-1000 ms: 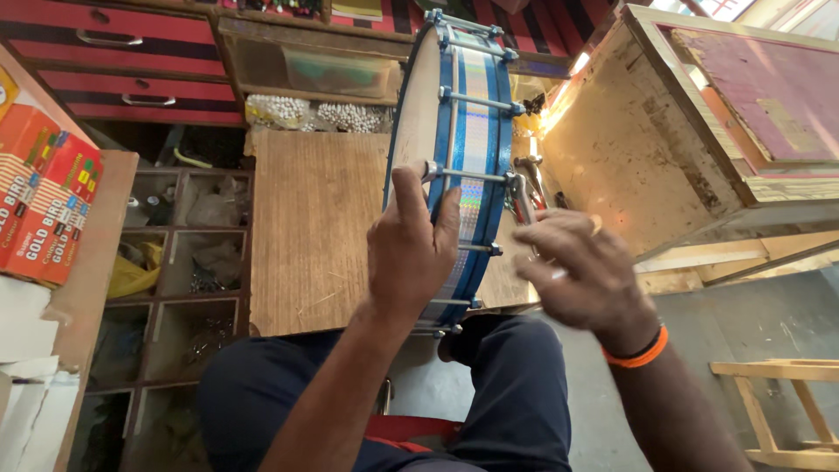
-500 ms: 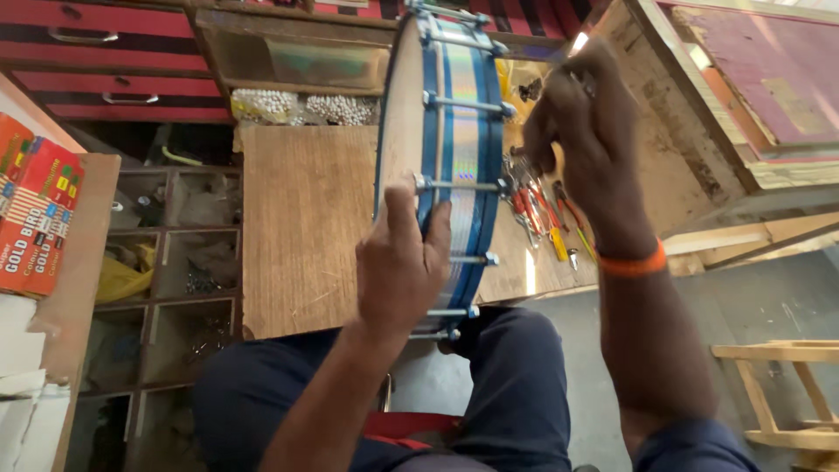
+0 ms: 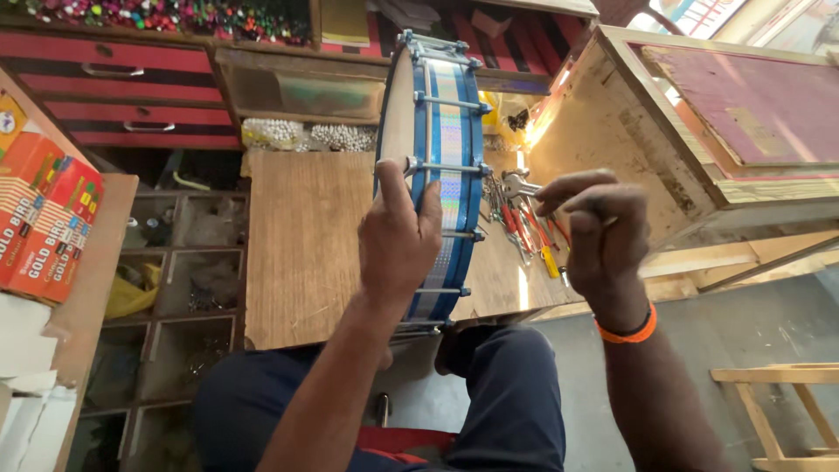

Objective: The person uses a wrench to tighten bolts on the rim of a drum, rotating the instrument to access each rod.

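Drum (image 3: 441, 166), blue-shelled with silver tension rods, is stood on edge at the centre of the view, its lower rim resting near the front edge of the wooden board (image 3: 306, 245). It is gripped at its near side by the left hand (image 3: 398, 236), fingers curled over the rim, while at three o'clock the right hand (image 3: 599, 232) is held clear of the shell, fingers bent loosely around nothing visible, an orange wristband (image 3: 627, 332) worn below it. Hand tools (image 3: 524, 229) are lain between drum and right hand, and an orange carton (image 3: 44, 223) is seen at nine o'clock.
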